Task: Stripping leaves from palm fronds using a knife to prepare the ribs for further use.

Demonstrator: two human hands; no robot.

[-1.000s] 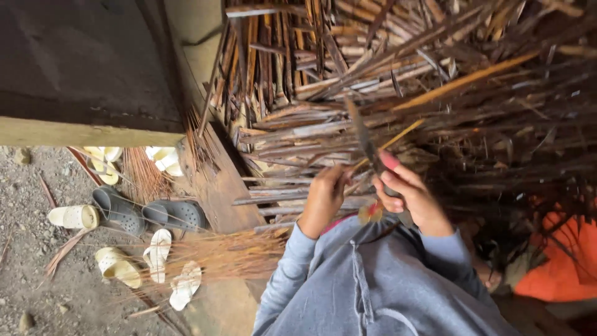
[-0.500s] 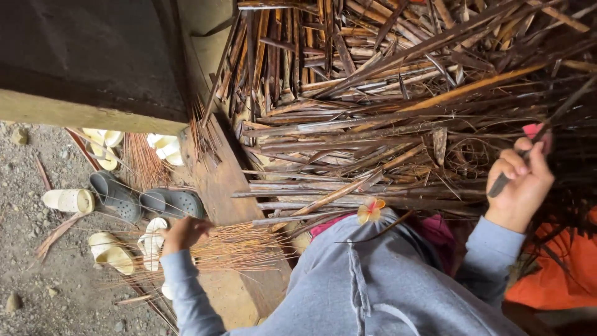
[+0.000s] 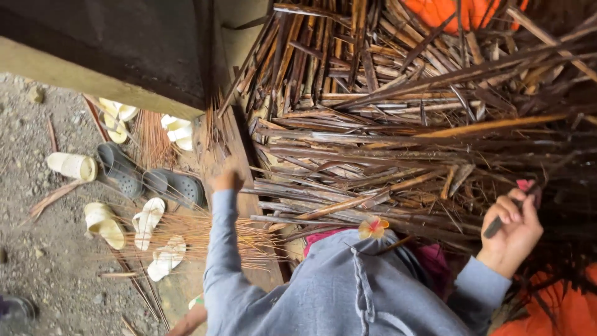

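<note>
My left hand (image 3: 227, 180) reaches out over a wooden plank (image 3: 235, 146) at the edge of a big pile of dry brown leaf strips (image 3: 385, 124). Its fingers are curled, and I cannot see whether they hold anything. Below my left sleeve lies a bundle of thin reddish ribs (image 3: 199, 233). My right hand (image 3: 513, 227) is at the right side of the pile, shut on the dark handle of a knife (image 3: 494, 227) whose blade is lost among the strips. A small yellow flower (image 3: 372, 227) sits on my grey hooded top.
Pale sandals (image 3: 146, 224) and grey clogs (image 3: 174, 186) lie on the gravel ground (image 3: 43, 261) at left. A thick wooden beam (image 3: 93, 81) crosses the upper left. Orange cloth shows at the top (image 3: 448, 12) and bottom right (image 3: 559, 311).
My hands were together on a thin strip with the knife. The left hand swung left to the rib bundle, then up onto the plank. The right hand moved right with the knife.
</note>
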